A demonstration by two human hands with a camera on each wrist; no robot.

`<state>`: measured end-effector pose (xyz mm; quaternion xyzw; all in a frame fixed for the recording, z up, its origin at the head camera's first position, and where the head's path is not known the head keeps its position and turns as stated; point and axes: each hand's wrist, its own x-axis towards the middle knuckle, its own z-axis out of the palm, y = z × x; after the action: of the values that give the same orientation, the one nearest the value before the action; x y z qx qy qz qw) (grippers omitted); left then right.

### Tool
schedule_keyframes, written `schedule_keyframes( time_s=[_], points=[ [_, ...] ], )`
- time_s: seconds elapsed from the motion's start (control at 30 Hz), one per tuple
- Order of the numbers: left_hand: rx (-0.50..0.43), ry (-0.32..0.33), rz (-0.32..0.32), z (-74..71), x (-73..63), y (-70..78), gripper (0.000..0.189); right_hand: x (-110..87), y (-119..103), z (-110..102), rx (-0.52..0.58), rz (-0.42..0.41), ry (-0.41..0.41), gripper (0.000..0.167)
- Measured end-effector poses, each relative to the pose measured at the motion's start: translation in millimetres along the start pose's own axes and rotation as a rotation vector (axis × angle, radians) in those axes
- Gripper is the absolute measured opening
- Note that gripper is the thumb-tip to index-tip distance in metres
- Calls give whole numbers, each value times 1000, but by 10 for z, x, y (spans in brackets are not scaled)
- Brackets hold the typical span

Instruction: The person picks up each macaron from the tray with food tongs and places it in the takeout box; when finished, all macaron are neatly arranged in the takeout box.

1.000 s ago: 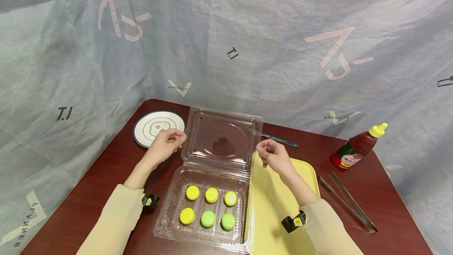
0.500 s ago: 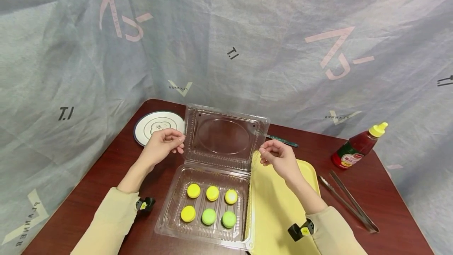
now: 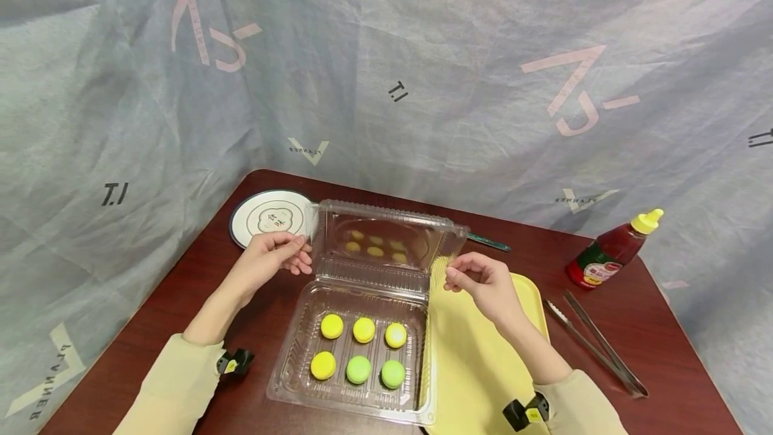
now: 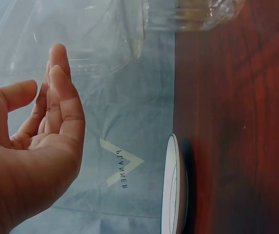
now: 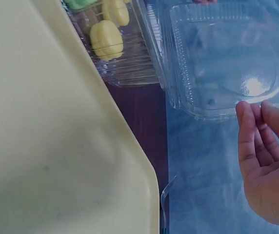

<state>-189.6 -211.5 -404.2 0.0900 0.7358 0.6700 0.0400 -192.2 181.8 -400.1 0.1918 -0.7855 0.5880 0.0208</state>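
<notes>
A clear plastic clamshell box [image 3: 290, 361] stands in front of me, holding several yellow macarons [image 3: 331, 326] and two green ones [image 3: 358, 369]. Its hinged lid [image 3: 386, 274] stands raised, leaning slightly back, with macarons reflected in it. At the lid's left edge is my left hand [image 3: 270, 257], thumb apart from the loosely bent fingers; in the left wrist view, the fingertips [image 4: 59, 56] overlap the lid. My right hand [image 3: 486, 284] is at the opposite edge, fingers fairly straight and thumb near the index finger. Contact at either edge is hard to make out.
A yellow tray [image 3: 465, 368] lies partly under the box's right side. A blue-rimmed white plate [image 3: 250, 210] is back left. Behind my right hand lies a green-handled utensil [image 3: 489, 242]. Metal tongs [image 3: 604, 348] and a red sauce bottle [image 3: 612, 254] are on the right.
The lid has swung up and toward me on its hinge. My hands have spread slightly apart and moved a little nearer me. The macarons stay in their places.
</notes>
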Motion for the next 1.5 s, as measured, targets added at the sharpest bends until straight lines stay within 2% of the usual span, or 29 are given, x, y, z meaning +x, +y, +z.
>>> schedule_keyframes(
  time_s=[0.13, 0.3, 0.47, 0.6, 0.8, 1.1, 1.33, 1.5],
  points=[
    [8, -18, -13, 2, -102, 27, 35, -130, -23, -30, -41, -56, -47, 3],
    [-2, -77, -16, -15, -240, 35, 24, -270, -22, -42, -143, -204, -87, 14],
    [23, -111, -19, -33, -358, -19, 15, -391, 26, -8, -215, -343, -115, 26],
    [48, -149, -10, -39, -443, -82, 15, -501, 68, 35, -243, -390, -149, 29],
    [95, -208, 4, -13, -537, -153, 12, -622, 158, 99, -243, -400, -193, 31],
    [248, -157, 15, 49, -636, -198, 3, -703, 268, 180, -247, -417, -199, 30],
    [413, -59, 76, 118, -709, -242, 10, -738, 305, 190, -241, -414, -211, 31],
    [448, -9, 78, 162, -749, -238, 11, -755, 314, 198, -212, -409, -219, 32]
  ],
)
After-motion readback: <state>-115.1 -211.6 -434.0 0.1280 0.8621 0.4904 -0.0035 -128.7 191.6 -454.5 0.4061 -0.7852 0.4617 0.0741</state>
